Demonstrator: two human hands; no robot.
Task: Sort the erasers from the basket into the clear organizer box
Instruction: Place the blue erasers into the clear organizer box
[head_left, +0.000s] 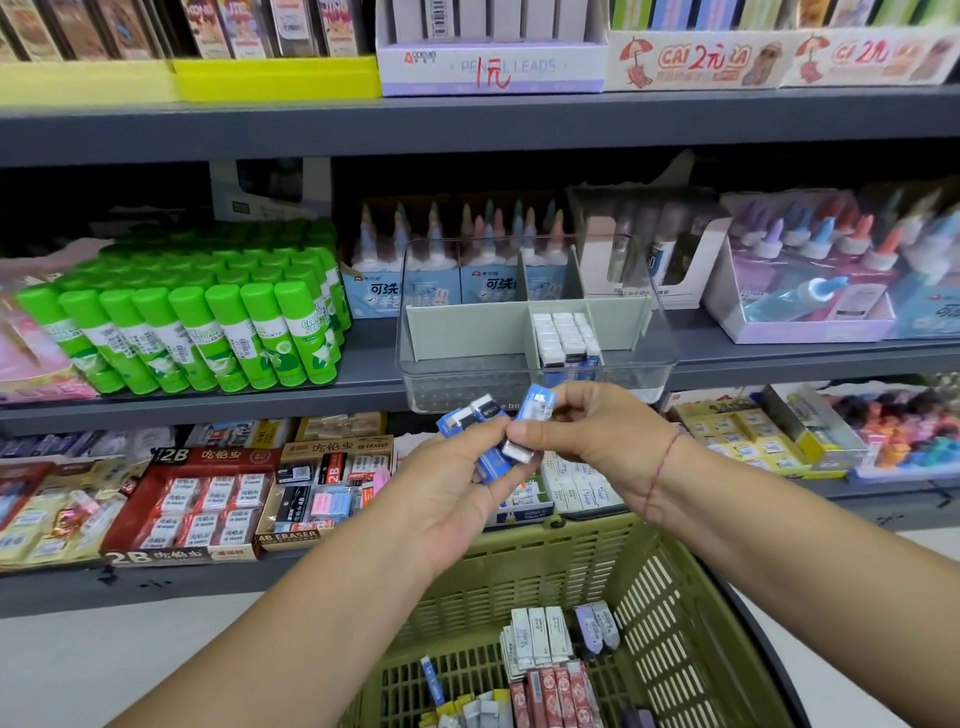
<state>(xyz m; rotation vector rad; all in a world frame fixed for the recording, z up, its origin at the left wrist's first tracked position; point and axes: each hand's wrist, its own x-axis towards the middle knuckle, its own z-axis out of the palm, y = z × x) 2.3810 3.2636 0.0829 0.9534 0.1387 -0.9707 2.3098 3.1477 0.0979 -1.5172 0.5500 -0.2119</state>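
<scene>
a: what does the left hand hold?
b: the left hand (457, 483) is curled round a small bunch of blue-sleeved erasers (480, 413), which fan out above its thumb.
a: and the right hand?
b: the right hand (587, 436) pinches a single eraser (537, 402), also blue-sleeved, at its fingertips. the two thumbs touch, so the hands meet in the middle.
a: where does the clear organizer box stand?
b: the clear organizer box (457, 374) sits on the shelf (363, 384) just above and beyond both hands, at the shelf's front edge. pale green dividers split it into compartments. stacked erasers (566, 338) fill the front compartment just above the right hand, white ends up.
a: and the basket?
b: the green basket (571, 561) is below the hands, with the right forearm crossing over its rim. loose erasers (540, 639) in white, grey-blue and red sleeves lie on its floor, well below the right hand.
a: what else is near?
b: a red string (662, 467) circles the right wrist. green glue sticks (208, 322) stand packed on the same shelf, well to the left of the left hand. eraser cartons (208, 499) marked 2b and 4b fill the lower shelf, left of the left hand and beside its wrist.
</scene>
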